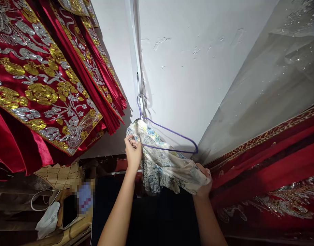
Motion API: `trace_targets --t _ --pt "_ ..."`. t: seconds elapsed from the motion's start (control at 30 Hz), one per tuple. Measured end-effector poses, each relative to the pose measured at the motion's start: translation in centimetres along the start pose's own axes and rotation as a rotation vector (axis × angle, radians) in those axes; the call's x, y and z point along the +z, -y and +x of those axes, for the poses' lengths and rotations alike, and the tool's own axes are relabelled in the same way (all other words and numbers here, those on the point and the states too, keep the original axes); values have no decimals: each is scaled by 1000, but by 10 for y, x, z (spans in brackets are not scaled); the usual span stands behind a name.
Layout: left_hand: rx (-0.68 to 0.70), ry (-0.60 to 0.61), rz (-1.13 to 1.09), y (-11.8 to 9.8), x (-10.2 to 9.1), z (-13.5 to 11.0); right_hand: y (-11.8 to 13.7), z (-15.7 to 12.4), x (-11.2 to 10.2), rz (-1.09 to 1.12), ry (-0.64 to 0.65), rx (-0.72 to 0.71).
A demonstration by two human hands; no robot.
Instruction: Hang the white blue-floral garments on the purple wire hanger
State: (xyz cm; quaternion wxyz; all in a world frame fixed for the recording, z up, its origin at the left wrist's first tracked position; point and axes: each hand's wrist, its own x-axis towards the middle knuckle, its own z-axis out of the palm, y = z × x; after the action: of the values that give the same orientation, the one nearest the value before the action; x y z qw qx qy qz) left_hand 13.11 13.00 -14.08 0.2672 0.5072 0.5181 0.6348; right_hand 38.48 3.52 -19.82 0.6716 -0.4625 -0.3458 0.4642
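A purple wire hanger (169, 130) hangs by its hook at the wall corner. A pale floral garment (162, 159) with blue and yellow prints is on the hanger's left side, and its other side droops below the bare right arm of the hanger. With thumb and fingers pinched, my left hand (133, 152) holds the cloth near the left shoulder. My right hand (205, 182) grips the far right end of the garment, lower than the hanger's right tip. Cloth partly covers the right fingers.
Red costumes with gold and silver sequins (41, 85) hang at the left. Sheer sparkling fabric (269, 78) and red embroidered cloth (274, 174) fill the right. At lower left are a phone (70, 210), a white cable (35, 201) and a crumpled tissue (48, 218).
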Motion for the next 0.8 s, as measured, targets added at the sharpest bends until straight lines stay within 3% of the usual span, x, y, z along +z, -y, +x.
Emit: trace_targets --t 0.1,0.2,0.3,0.4,0.5,0.6,0.7,0.8 --pt "-133 -5 -135 11 -11 5 -1 9 -2 74 -38 -54" --pt "-265 -26 -235 23 -23 3 3 18 4 115 75 73" --pt "-396 -68 -338 32 -37 -9 2 19 20 106 81 172" --pt "-525 -54 -456 35 -53 -25 -4 13 41 9 78 173" --pt "-585 -9 -517 30 -62 -42 -13 4 63 -99 268 220" --pt "-599 53 -508 16 -60 -62 -19 -7 87 -179 468 268" --pt "-578 243 -452 -9 -50 -83 -17 -19 106 -184 581 304" --pt "-384 719 -160 -42 -45 -98 -8 -29 112 -115 648 453"
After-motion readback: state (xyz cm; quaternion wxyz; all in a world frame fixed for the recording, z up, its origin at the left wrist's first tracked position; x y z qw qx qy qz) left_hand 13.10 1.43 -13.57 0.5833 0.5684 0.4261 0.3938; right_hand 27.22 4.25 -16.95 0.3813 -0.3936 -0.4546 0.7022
